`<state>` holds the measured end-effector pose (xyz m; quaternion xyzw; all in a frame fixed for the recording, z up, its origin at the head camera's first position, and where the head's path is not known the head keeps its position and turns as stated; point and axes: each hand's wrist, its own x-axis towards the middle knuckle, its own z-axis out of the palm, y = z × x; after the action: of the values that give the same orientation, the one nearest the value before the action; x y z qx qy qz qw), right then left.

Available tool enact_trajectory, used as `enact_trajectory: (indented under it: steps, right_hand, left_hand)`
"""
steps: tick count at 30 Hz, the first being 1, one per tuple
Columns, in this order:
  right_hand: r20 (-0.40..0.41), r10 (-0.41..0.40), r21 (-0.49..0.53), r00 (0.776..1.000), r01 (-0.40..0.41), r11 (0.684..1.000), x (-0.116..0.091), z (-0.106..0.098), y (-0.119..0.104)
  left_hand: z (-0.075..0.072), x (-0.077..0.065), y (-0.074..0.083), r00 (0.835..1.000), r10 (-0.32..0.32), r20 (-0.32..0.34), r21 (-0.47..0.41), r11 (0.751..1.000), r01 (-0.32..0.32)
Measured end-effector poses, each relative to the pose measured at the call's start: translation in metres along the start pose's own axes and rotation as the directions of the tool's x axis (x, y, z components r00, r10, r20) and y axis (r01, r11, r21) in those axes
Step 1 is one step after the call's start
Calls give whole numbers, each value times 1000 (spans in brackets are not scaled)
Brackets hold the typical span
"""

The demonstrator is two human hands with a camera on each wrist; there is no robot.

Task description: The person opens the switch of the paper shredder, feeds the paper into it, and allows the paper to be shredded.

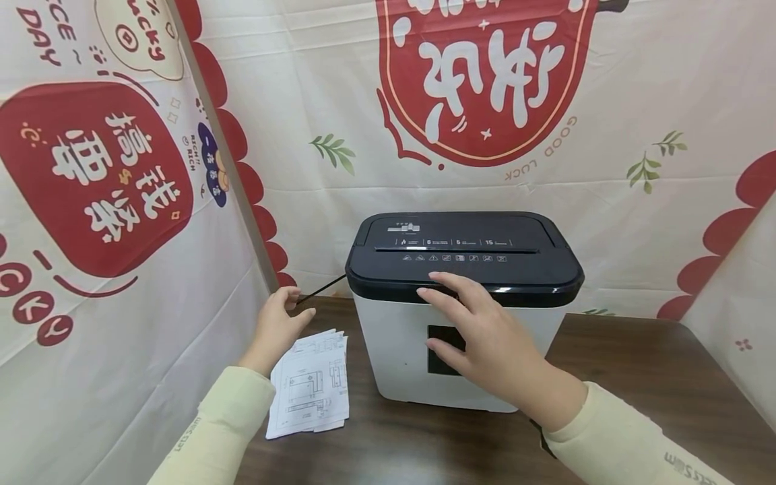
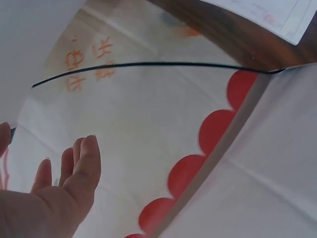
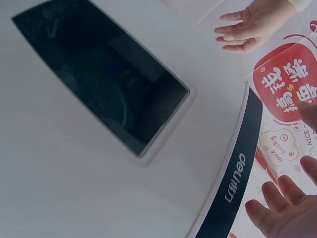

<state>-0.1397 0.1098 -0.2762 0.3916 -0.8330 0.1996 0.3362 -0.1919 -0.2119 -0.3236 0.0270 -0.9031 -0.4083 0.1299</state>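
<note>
A white paper shredder (image 1: 388,350) with a black lid (image 1: 461,266) stands upright on the table. My right hand (image 1: 494,337) is in front of it, fingers spread and holding nothing; the right wrist view shows the fingers (image 3: 280,196) apart from the lid's edge. My left hand (image 1: 275,330) hovers by a stack of printed drawings (image 1: 309,391) to the shredder's left, its fingers loosely bent. The left wrist view shows that hand (image 2: 64,191) without anything in it, apart from the black power cord (image 2: 148,64). The dark window (image 3: 109,74) on the shredder's front is partly covered by my right hand in the head view.
The brown wooden table (image 1: 630,391) extends to the right of the shredder. White printed cloth (image 1: 291,135) hangs behind, and more cloth (image 1: 151,337) closes in the left side. A dark object (image 1: 542,438) is mostly hidden beneath my right forearm.
</note>
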Motion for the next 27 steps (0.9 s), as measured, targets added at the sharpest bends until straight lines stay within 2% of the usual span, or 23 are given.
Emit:
enact_trajectory:
  steps: [7, 16, 27]
  right_hand:
    - [-35, -7, 22, 999, 8, 1000, -8, 11, -5]
    - [-38, 7, 42, 999, -6, 999, -20, 25, -9]
    - [7, 29, 82, 1000, -29, 996, -29, 45, -14]
  left_hand:
    - [11, 2, -29, 994, -107, -1, 12, 994, 107]
    - [24, 1, -60, 988, -153, -4, 24, 988, 153]
    - [30, -4, -90, 974, -224, -23, 48, 973, 225]
